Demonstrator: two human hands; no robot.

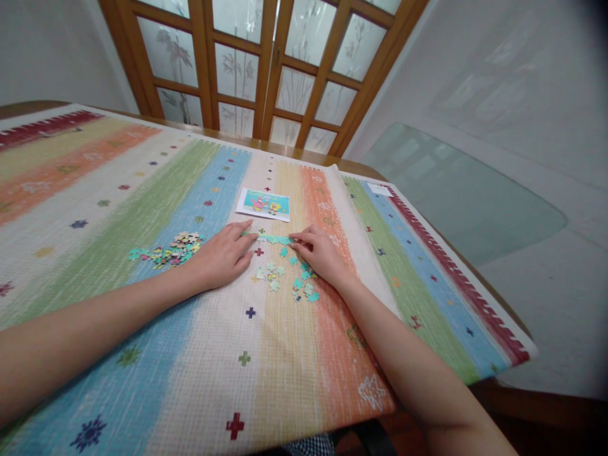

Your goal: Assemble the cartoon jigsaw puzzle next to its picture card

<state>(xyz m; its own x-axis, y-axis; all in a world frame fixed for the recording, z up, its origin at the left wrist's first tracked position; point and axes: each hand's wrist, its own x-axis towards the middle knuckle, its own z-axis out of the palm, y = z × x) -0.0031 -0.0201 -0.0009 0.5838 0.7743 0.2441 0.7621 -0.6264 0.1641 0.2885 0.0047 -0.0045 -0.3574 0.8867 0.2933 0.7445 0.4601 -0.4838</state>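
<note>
A short row of joined teal puzzle pieces (274, 239) lies on the striped tablecloth (199, 354). My left hand (224, 254) rests flat, fingers stretched out, fingertips touching the row's left end. My right hand (319, 253) lies at the row's right end, fingers curled with the tips pressing on the pieces. Loose teal pieces (289, 278) are scattered just below the row, between my hands. A larger pile of mixed-colour pieces (171, 249) sits left of my left hand. A small cartoon reference picture (264, 204) lies beyond the row.
The wooden table's right edge (479, 282) runs close to the cloth's red border. A wood-framed frosted glass door (266, 69) stands behind the table. A pale tiled floor (546, 278) lies to the right.
</note>
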